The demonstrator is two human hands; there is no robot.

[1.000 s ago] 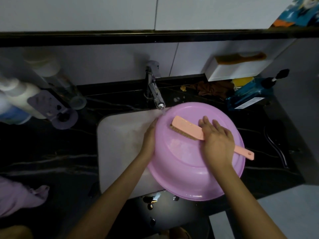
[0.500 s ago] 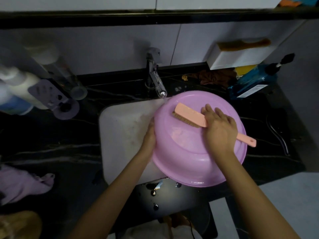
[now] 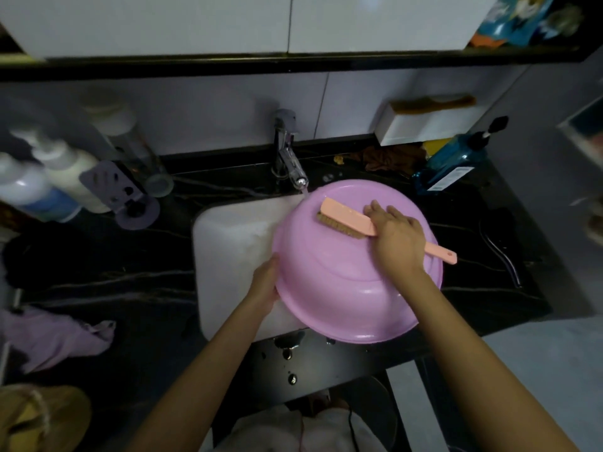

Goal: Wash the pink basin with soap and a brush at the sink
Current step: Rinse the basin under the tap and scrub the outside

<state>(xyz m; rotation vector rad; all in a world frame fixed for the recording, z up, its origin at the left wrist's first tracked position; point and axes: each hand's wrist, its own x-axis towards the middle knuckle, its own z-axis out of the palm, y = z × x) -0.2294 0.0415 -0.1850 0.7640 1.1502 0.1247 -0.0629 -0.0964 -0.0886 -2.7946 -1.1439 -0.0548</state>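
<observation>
Right hand [image 3: 396, 243], fingers curled round the handle of the brush [image 3: 346, 218], presses the bristles against the upturned underside of the pink basin [image 3: 332, 288]; the handle's free end juts past the hand toward the basin's right edge. Left hand [image 3: 266, 285] clasps the basin's left rim, thumb on the outer wall, the remaining fingers hidden behind the rim. The basin is held inverted and tilted, base toward the camera, over the right part of the white sink [image 3: 235, 243], with its right side extending above the dark veined surface [image 3: 98, 278]. The chrome tap [image 3: 288, 161] stands behind the sink, its spout ending just above the basin's far-left rim; a thin stream of water [image 3: 305, 190] meets the basin there. Left of the sink: pump bottles [image 3: 68, 181] and a purple holder [image 3: 117, 187], blurred. A lilac cloth [image 3: 55, 337] lies on the surface at the near left. Right of the tap: a brown rag [image 3: 388, 156] and a blue pump bottle [image 3: 453, 164]; above them, a white box [image 3: 424, 125] against the wall. Droplets mark the surface's front edge below the basin.
</observation>
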